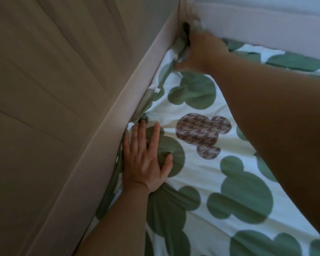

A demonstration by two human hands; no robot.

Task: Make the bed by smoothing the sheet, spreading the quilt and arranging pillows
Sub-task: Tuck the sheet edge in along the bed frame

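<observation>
Now | left hand (146, 159) flat on sheet (207, 182) | right hand (201, 50) grips it

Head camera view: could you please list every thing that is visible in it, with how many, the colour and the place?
sheet: one, white with green round shapes and one brown checked shape, spread over the bed, wrinkled near the rails
side rail: one, beige-pink, padded, runs along the left edge of the bed
far rail: one, beige-pink, padded, runs along the top edge and meets the side rail at the corner
beige surface: one, behind the side rail on the left; curtain or wall, I cannot tell
left hand: one, presses flat on the sheet beside the side rail
right hand: one, grips bunched sheet in the corner where the rails meet
</observation>
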